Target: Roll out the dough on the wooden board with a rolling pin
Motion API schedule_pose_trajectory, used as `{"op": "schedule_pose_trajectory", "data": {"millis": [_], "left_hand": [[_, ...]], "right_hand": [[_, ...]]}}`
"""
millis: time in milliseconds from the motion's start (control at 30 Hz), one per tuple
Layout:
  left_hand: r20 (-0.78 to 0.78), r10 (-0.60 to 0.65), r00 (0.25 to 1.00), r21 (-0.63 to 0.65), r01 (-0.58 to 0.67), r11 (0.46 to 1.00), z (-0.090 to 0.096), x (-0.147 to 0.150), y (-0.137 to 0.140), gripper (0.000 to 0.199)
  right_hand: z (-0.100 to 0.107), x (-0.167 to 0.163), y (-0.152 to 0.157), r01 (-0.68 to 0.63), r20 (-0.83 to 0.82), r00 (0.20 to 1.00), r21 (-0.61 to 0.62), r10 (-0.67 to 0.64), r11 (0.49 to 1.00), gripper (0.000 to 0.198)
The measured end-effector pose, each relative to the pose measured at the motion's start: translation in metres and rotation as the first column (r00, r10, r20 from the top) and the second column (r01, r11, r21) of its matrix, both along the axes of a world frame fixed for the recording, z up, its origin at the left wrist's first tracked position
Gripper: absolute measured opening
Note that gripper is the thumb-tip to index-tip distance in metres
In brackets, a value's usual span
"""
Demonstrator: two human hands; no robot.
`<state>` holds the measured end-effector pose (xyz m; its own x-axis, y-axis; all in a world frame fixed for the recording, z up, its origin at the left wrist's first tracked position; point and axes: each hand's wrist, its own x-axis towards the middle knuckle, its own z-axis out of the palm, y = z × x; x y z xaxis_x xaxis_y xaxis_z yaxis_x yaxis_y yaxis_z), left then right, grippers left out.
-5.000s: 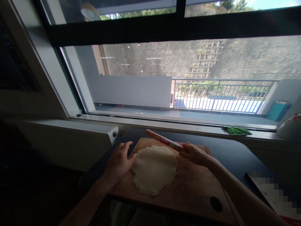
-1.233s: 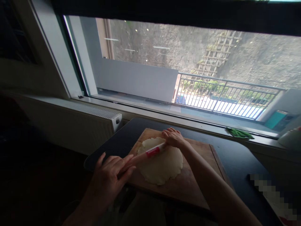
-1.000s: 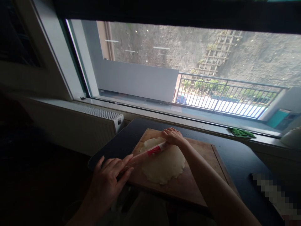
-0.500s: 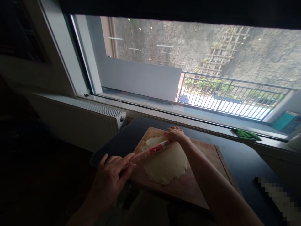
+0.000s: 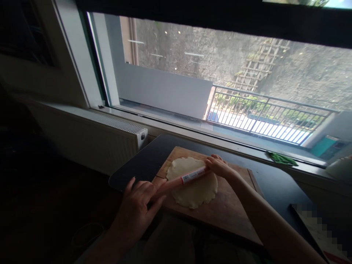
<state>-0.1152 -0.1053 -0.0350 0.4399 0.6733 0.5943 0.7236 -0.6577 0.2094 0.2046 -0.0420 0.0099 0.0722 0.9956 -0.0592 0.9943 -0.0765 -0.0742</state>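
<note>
A wooden rolling pin (image 5: 176, 182) with a white and red label lies slantwise across a flat, roughly round sheet of dough (image 5: 194, 194). My left hand (image 5: 140, 201) is around its near left end, the thumb along the lower side and some fingers slightly raised. At the far right end, my right hand (image 5: 218, 165) is closed over the pin, partly hiding it. Beneath the dough is a wooden cutting board (image 5: 233, 205). The dough's edge is uneven, and it shows on both sides of the pin.
The board rests on a dark table (image 5: 277, 183) beside a window. A green cloth (image 5: 282, 158) lies on the sill at the right. To the left stands a white radiator (image 5: 121, 143). A dark-edged, partly pixelated object (image 5: 310, 227) sits at the table's right.
The rolling pin has rolled toward me and rightward over the dough, both hands moving with it. Its label has turned from the red side to a white barcode side. The view has tilted slightly.
</note>
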Motion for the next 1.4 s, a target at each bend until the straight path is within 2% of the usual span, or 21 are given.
{"op": "schedule_pose_trajectory", "data": {"millis": [200, 300, 400, 600, 667, 767, 933, 1033, 1133, 1300, 1400], "left_hand": [[0.032, 0.087, 0.996, -0.044, -0.085, 0.995, -0.003, -0.013, 0.012, 0.037], [0.034, 0.114, 0.993, -0.072, -0.111, 0.991, -0.001, -0.017, 0.014, 0.036], [0.031, 0.105, 0.994, -0.071, -0.103, 0.992, 0.001, -0.015, 0.01, 0.037], [0.055, 0.033, 0.998, -0.027, -0.032, 0.999, 0.006, -0.006, -0.001, 0.04], [0.046, 0.02, 0.999, -0.007, -0.02, 1.0, 0.004, -0.005, -0.001, 0.04], [0.027, 0.019, 0.999, 0.015, -0.02, 1.0, -0.002, -0.008, 0.003, 0.041], [0.042, 0.033, 0.999, -0.014, -0.032, 0.999, -0.01, -0.014, 0.012, 0.042], [0.074, 0.045, 0.996, -0.066, -0.04, 0.997, -0.007, -0.013, 0.013, 0.039], [0.119, 0.043, 0.992, -0.099, -0.031, 0.995, -0.002, -0.008, 0.011, 0.037], [0.145, 0.016, 0.989, -0.107, 0.0, 0.994, 0.003, -0.001, 0.006, 0.033], [0.12, 0.007, 0.993, -0.112, 0.006, 0.994, 0.004, 0.001, 0.007, 0.031]], "right_hand": [[-0.003, -0.026, 0.077, 0.002, -0.005, 1.0, 0.0, -0.002, 1.0, 0.042], [-0.004, -0.034, 0.095, -0.005, -0.016, 1.0, -0.007, 0.005, 1.0, 0.044], [-0.004, -0.029, 0.078, 0.003, -0.027, 1.0, 0.003, -0.003, 1.0, 0.045], [-0.004, 0.003, -0.017, 0.029, 0.001, 1.0, 0.05, -0.029, 0.998, 0.05], [-0.004, 0.01, -0.033, 0.042, 0.021, 0.999, 0.056, -0.044, 0.998, 0.05], [-0.001, 0.01, -0.019, 0.059, 0.031, 0.998, 0.077, -0.062, 0.995, 0.048], [0.0, -0.012, 0.048, -0.003, -0.044, 0.999, 0.074, 0.006, 0.997, 0.048], [-0.003, -0.015, 0.059, -0.011, -0.079, 0.997, 0.051, 0.015, 0.999, 0.049], [-0.007, -0.005, 0.029, 0.01, -0.096, 0.995, 0.033, -0.007, 0.999, 0.05], [-0.02, 0.006, -0.063, 0.039, -0.097, 0.995, 0.145, -0.025, 0.989, 0.052], [-0.023, 0.002, -0.083, 0.096, -0.102, 0.992, 0.177, -0.079, 0.979, 0.054]]}}
